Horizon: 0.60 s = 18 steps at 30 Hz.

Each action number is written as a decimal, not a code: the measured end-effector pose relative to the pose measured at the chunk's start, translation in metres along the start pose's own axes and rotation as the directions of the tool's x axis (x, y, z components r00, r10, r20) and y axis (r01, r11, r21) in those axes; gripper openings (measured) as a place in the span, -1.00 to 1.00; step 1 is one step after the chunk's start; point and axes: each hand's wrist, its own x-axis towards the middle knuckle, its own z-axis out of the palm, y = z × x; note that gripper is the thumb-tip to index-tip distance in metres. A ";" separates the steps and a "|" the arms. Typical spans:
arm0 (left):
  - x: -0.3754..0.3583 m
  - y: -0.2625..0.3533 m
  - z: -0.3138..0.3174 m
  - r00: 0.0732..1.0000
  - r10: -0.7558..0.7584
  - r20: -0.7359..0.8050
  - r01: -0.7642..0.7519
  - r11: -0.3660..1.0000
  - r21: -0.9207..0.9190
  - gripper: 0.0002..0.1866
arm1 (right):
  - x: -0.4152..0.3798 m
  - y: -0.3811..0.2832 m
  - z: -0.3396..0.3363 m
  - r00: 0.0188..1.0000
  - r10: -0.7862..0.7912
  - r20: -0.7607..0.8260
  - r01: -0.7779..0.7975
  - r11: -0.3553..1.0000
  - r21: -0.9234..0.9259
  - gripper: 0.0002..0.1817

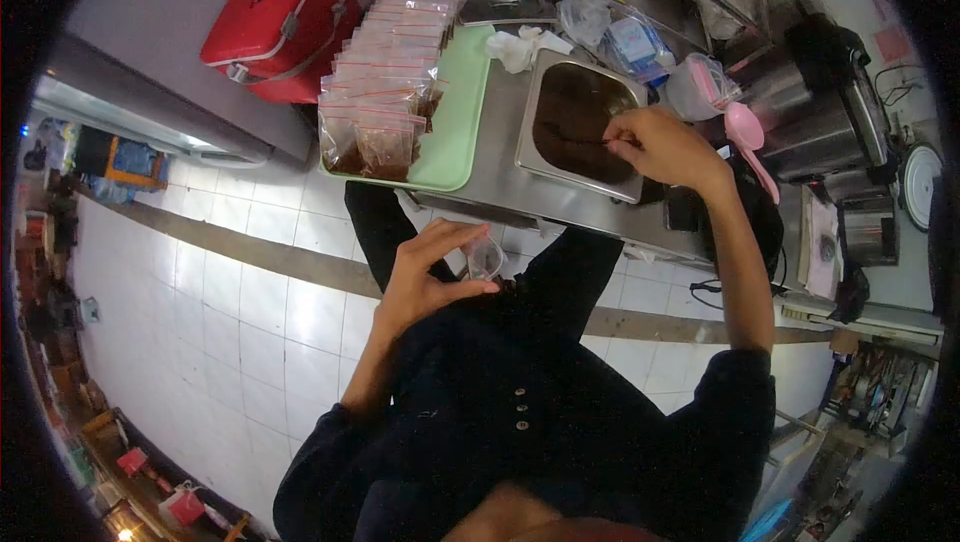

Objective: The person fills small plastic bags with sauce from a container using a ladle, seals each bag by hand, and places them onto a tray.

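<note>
Between the thumb and fingers of my left hand is a small clear plastic bag, its mouth spread open above my lap. My right hand pinches the thin handle of a spoon-like utensil over the metal pan. The utensil's far end dips into dark brown sauce, so its exact shape is hard to make out. Left of the pan, a light green tray carries rows of clear zip bags with brown contents, standing close together.
A red cool box is behind the tray on the left. Crumpled white tissue, a metal lid and a blue-white packet lie behind the pan. A pink ladle and large steel pots are on the right.
</note>
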 end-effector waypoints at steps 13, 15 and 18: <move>0.018 0.002 0.000 0.999 0.048 0.016 -0.046 0.992 -0.116 -0.23 | -0.035 0.038 0.009 0.966 0.099 0.239 -0.245 0.644 0.725 -0.84; 0.023 -0.001 0.000 0.999 0.007 0.031 -0.001 0.983 -0.183 -0.24 | -0.041 0.042 0.014 0.975 0.118 0.189 -0.223 0.543 0.809 -0.83; 0.039 0.001 0.000 1.000 0.000 0.018 0.005 0.961 -0.275 -0.26 | -0.050 0.048 0.018 0.977 0.153 0.146 -0.198 0.418 0.887 -0.82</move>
